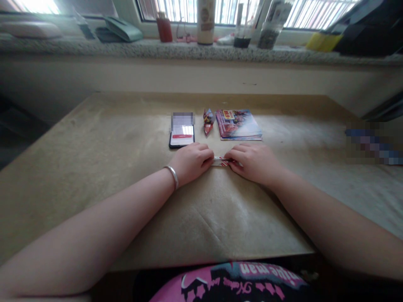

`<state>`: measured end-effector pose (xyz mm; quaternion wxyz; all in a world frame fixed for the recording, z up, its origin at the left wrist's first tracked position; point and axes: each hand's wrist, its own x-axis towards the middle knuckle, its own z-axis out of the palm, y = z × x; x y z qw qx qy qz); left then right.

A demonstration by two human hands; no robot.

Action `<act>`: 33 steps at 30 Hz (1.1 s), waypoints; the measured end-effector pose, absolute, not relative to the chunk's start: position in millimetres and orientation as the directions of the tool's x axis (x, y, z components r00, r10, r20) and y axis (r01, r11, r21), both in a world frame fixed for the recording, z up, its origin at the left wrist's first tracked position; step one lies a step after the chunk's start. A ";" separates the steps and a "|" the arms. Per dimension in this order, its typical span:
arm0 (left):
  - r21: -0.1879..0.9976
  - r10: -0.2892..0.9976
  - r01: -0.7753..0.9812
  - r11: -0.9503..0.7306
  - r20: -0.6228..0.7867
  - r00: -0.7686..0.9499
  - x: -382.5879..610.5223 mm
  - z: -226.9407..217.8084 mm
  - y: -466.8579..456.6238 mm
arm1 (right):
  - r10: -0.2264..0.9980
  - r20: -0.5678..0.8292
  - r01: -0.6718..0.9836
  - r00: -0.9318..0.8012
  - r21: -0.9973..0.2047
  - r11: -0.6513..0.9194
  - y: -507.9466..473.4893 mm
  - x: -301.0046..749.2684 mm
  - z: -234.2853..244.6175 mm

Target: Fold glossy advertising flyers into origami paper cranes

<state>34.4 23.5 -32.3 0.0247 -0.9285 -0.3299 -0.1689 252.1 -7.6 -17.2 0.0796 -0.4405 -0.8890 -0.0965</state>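
A narrow folded strip of printed paper (219,161), white with red marks, lies low over the table between my hands. My left hand (192,162) is closed on its left end, a silver bangle round the wrist. At the other end my right hand (252,162) pinches the paper between thumb and fingers. Both ends are covered by my fingers. Just beyond stands or lies a small folded paper figure (208,122) in red and dark colours. Beside it is a stack of colourful printed sheets (239,126).
A phone (181,140) with a lit screen lies past my left hand on the table (94,167). Bottles, including a red one (164,27), line the granite windowsill (141,49). A dark bag (371,29) sits at its right end. A blurred-out item (374,144) lies far right.
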 end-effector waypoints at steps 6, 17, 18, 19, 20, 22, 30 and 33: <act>0.035 0.608 0.635 -0.771 0.337 0.719 34.0 -32.2 23.3 | 0.765 0.273 0.805 -0.583 0.069 0.589 -4.3 248.1 -24.8; -0.118 0.606 0.654 -0.747 0.284 0.743 35.6 -27.8 18.3 | 0.746 0.274 0.791 -0.608 0.127 0.598 -3.7 245.6 -25.1; -0.121 0.607 0.655 -0.746 0.282 0.743 36.0 -27.3 17.9 | 0.749 0.269 0.794 -0.606 0.136 0.593 -4.3 245.5 -24.3; -0.122 0.608 0.655 -0.746 0.280 0.743 36.3 -26.7 17.5 | 0.754 0.264 0.797 -0.602 0.140 0.587 -4.9 245.3 -23.3; -0.121 0.609 0.655 -0.746 0.274 0.744 36.5 -26.2 17.3 | 0.759 0.262 0.802 -0.596 0.138 0.581 -5.5 245.0 -22.3; -0.114 0.612 0.655 -0.747 0.267 0.744 36.7 -25.4 17.1 | 0.770 0.262 0.811 -0.582 0.121 0.572 -6.2 244.2 -20.5; -0.099 0.619 0.666 -0.740 0.289 0.730 37.2 -26.6 18.4 | 0.775 0.282 0.819 -0.566 0.081 0.569 -4.3 244.7 -22.5; -0.112 0.606 0.658 -0.745 0.299 0.737 36.7 -27.5 19.2 | 0.769 0.291 0.815 -0.569 0.075 0.575 -3.7 244.0 -24.4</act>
